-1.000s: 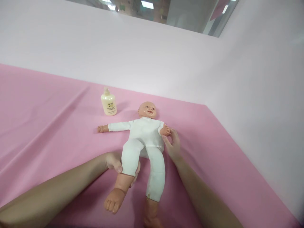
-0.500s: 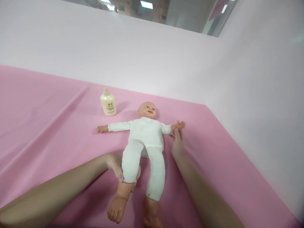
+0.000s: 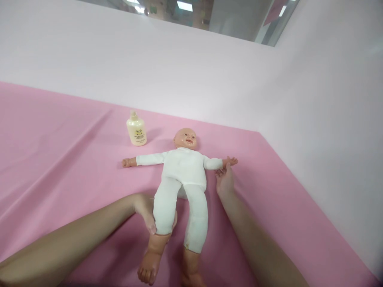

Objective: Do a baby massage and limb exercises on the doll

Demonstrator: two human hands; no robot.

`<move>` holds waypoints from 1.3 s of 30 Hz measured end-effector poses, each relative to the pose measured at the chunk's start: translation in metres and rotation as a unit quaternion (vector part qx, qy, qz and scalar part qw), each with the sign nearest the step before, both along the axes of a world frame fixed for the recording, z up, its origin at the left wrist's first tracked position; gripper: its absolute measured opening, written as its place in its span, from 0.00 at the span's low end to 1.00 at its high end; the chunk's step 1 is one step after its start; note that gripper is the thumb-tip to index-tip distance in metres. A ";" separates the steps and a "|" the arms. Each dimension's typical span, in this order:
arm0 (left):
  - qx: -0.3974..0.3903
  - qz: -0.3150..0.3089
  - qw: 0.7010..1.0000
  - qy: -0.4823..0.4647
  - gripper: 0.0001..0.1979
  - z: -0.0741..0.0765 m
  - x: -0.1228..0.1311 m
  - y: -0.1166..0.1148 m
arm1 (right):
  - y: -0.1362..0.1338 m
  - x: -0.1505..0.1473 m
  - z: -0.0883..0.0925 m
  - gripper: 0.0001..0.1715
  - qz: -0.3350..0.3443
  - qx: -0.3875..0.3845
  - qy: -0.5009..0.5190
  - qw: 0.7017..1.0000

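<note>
While left hand (image 3: 145, 210) clasps doll (image 3: 184, 168), right arm (image 3: 254, 229) extends.

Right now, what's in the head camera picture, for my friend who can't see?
A baby doll in white lies face-up on pink cloth: a person's left grip is around one leg, right grip at one wrist. A cream bottle stands nearby.

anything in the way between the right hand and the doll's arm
Nothing visible: the right hand touches the doll at the wrist, and the bottle stands apart, beyond the doll's other arm.
</note>
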State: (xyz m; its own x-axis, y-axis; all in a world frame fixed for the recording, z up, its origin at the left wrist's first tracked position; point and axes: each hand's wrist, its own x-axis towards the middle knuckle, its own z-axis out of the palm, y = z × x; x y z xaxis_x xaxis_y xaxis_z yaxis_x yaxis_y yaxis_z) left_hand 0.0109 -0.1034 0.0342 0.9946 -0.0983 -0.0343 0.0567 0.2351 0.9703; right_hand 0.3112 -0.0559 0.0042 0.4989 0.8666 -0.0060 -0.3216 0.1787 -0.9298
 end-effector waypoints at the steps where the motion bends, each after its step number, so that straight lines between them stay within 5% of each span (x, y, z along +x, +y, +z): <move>1: 0.001 -0.001 1.000 0.002 0.26 0.000 0.000 0.000 | 0.000 0.000 0.000 0.44 0.001 0.000 -0.002 1.000; 25: 0.036 0.024 0.999 -0.024 0.25 0.005 0.004 -0.002 | -0.001 -0.007 0.000 0.36 -0.011 -0.009 0.000 1.000; 39: 0.054 0.047 0.997 -0.028 0.25 0.002 0.001 -0.004 | -0.012 -0.014 0.007 0.42 0.040 0.054 -0.153 0.986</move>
State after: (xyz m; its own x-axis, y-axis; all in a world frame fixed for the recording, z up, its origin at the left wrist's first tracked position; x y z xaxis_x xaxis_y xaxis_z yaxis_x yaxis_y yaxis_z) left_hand 0.0118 -0.1078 0.0364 0.9999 -0.0032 0.0156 -0.0151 0.1314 0.9912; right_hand 0.2976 -0.0678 0.0115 0.3929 0.8907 0.2287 -0.0455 0.2672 -0.9626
